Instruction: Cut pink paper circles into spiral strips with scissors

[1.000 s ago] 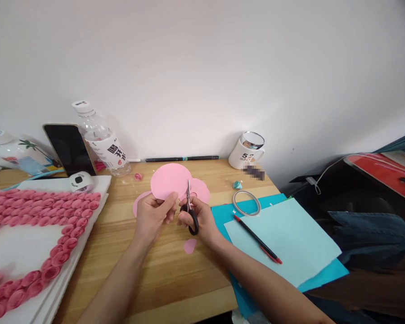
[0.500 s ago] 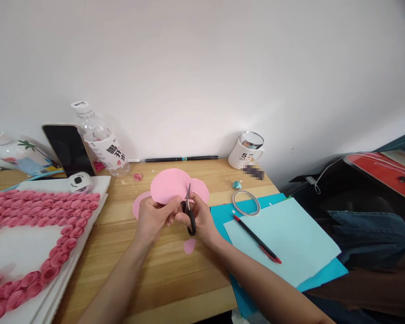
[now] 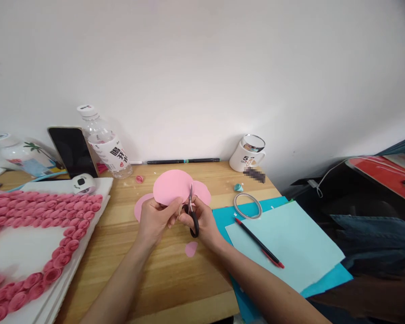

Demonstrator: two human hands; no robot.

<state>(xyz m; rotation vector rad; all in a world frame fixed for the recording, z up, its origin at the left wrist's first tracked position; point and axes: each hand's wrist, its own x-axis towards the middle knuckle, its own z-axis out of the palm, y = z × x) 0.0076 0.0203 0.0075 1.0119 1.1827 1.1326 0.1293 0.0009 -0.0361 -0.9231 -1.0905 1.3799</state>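
My left hand (image 3: 154, 219) pinches the lower edge of a pink paper circle (image 3: 171, 185) and holds it up over the wooden desk (image 3: 162, 270). My right hand (image 3: 202, 220) grips small black-handled scissors (image 3: 191, 211), whose blades point up into the circle's right edge. More pink paper pieces (image 3: 202, 192) lie flat under and behind the circle. A small pink scrap (image 3: 191, 249) rests on the desk just below my right hand.
A white board with rows of pink paper roses (image 3: 37, 225) fills the left. Behind it stand a phone (image 3: 72, 151), a water bottle (image 3: 104, 144) and a white mug (image 3: 246, 154). Light blue paper sheets (image 3: 286, 238), a red-and-black pen (image 3: 258, 243) and a tape ring (image 3: 247, 205) lie on the right.
The scissors have worked a little along the circle's right edge while my hands stay in place. The view has shifted slightly, moving everything a bit right and down.
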